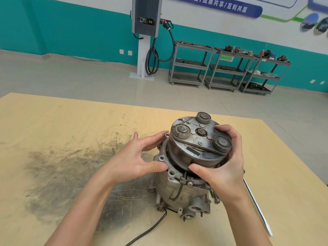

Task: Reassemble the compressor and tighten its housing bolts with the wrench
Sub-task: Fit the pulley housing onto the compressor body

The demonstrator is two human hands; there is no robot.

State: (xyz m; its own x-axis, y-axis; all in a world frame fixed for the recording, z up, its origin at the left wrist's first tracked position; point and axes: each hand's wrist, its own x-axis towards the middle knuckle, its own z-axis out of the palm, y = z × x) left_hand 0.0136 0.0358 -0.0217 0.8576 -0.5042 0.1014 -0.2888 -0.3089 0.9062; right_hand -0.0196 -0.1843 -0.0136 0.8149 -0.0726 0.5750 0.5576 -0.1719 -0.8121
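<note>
Seating the front section of the compressor [186,174], which stands upright near the table [53,121] front edge: right hand [225,167] curls thumb and fingers round the pulley rim [179,157], left hand [140,157] pinches the front flange [164,153] between thumb and spread fingers. Risk, as judged: the flange sits tilted on the housing [179,190], so bolt holes may misalign, fingertips could be nipped in the gap, or the tall unit could tip. Loose bolts [215,196] lie beside the base under the right wrist, a dark cable [150,228] trails forward, a long metal bar [257,205], possibly the wrench, lies right; carts [229,68] stand well apart.
</note>
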